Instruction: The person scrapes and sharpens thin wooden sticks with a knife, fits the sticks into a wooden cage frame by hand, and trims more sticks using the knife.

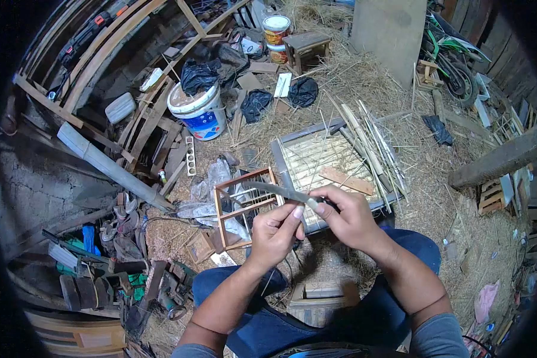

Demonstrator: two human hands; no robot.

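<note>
1. Right hand point(344, 219) is gripping the knife point(278, 190) near one end, and its blade is pointing left over the tray's near-left side.
2. Left hand point(275, 234) is hovering nearer the sitter than the tray point(278, 160), thumb and fingertips pinching together just below the knife. I'm not able to tell what they are pinching, if anything.
3. Both forearms are angling inward above the knees, probably steadying the grip and bringing the fingertips close together.
4. Sticks point(373, 146) are lying lengthwise over the tray's right side, their ends poking past its rim, perhaps bundled there for easy reach. A brown slat point(346, 180) is resting across the tray's near part.
5. Left of the tray, the frame point(221, 216) is standing very close beneath the blade as seen from above, so leftward room is looking tight, though I can't judge the height between them.
6. Beyond the tray's far-left corner, the bucket point(203, 125) is sitting well apart from the hands. Straw-strewn floor point(426, 179) right of the tray is offering the right elbow wider room.
</note>
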